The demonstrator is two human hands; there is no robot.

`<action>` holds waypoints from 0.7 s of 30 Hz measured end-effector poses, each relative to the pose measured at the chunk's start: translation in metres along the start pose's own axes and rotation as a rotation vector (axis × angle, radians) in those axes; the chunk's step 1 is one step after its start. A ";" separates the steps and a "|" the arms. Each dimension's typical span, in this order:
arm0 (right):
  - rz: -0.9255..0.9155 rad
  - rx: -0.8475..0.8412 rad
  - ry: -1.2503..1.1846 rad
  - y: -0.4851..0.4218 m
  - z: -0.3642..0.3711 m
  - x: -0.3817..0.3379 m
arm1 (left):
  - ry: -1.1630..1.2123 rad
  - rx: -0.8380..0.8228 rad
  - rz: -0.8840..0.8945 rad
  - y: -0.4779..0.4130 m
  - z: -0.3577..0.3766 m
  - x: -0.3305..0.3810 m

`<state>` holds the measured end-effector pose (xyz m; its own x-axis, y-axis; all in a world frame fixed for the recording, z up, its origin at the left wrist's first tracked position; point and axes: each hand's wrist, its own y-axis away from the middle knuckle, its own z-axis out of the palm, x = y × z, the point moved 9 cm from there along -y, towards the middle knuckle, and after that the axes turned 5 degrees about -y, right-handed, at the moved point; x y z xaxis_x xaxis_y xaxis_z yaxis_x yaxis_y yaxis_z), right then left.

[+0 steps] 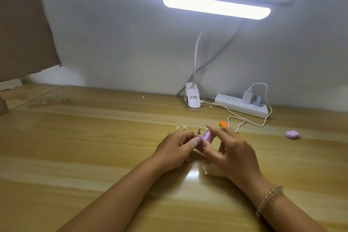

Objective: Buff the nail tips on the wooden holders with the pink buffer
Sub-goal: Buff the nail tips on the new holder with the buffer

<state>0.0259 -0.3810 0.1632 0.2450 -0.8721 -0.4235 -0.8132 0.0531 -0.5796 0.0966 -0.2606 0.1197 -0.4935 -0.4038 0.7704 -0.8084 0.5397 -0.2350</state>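
Pale wood, glossy, formed the table [94, 156], and open board lay on all sides of the work, with the near edge out of sight. The pink buffer [206, 136] was held at mid-table, raised just off the surface. The right hand [233, 152] pinched it, forefinger along the top and thumb on the near side, with the other fingers loose and apart. The left hand [175, 149] was curled tight round the foot of a row of nail tips [184, 127], its thumb against the buffer's end; the holder beneath was hidden. A second holder [49, 100] stood well apart at the far left, near a cardboard sheet [24, 28]. Along the wall edge sat a lamp clamp [192, 99] and a power strip [243, 107]. An orange block [224, 124] lay just behind the right hand, and a pink case [292, 134] lay well to the right.
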 end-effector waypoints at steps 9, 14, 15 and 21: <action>-0.032 -0.021 -0.004 0.001 0.005 -0.002 | 0.012 -0.031 -0.005 0.001 0.002 0.000; 0.005 0.001 -0.011 -0.001 0.002 0.005 | 0.022 -0.012 0.009 0.000 0.003 0.000; 0.027 0.010 -0.014 -0.001 0.001 0.008 | 0.013 -0.009 0.014 0.000 0.003 0.000; -0.034 0.010 -0.040 0.000 0.000 -0.001 | 0.016 -0.002 0.022 -0.001 0.003 -0.001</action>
<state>0.0258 -0.3800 0.1640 0.2937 -0.8535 -0.4305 -0.7987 0.0283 -0.6011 0.0968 -0.2631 0.1179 -0.5062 -0.3794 0.7745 -0.7967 0.5496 -0.2515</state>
